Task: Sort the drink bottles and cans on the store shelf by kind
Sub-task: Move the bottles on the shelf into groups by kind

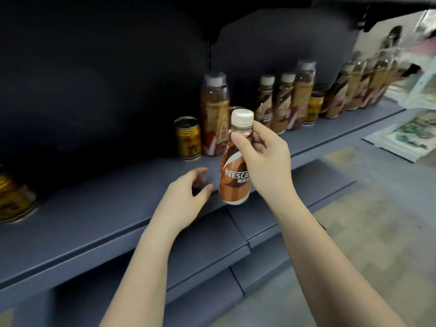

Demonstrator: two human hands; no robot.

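Slim plastic Nescafé coffee bottle [234, 171], smooth and waisted, wrapped in a glossy brown-and-white sleeve, topped by a ribbed off-white screw cap. Held upright in the air just above the front edge of the grey-blue metal shelf [94, 208], long axis near vertical, cap up and tipped slightly right, label facing the camera. Right hand [266, 159] reaching in from below right, wrist bent, thumb and fingers curled round the bottle's neck and shoulder, pinching it just under the cap. Left hand [186, 197] palm down just left of the bottle's base, fingers loosely curved and holding nothing, fingertips hovering at the shelf surface; contact with the shelf cannot be told.

Beyond the right fingers, a tall clear tea bottle [213, 114] with amber liquid and a pale cap, upright. Left of it, a short gold metal can [188, 138], ring-pull top. Further right past the fingers, a row of matching coffee bottles [280, 102], upright and blurred. Far left of the left hand, another gold can [13, 199] at the frame edge.
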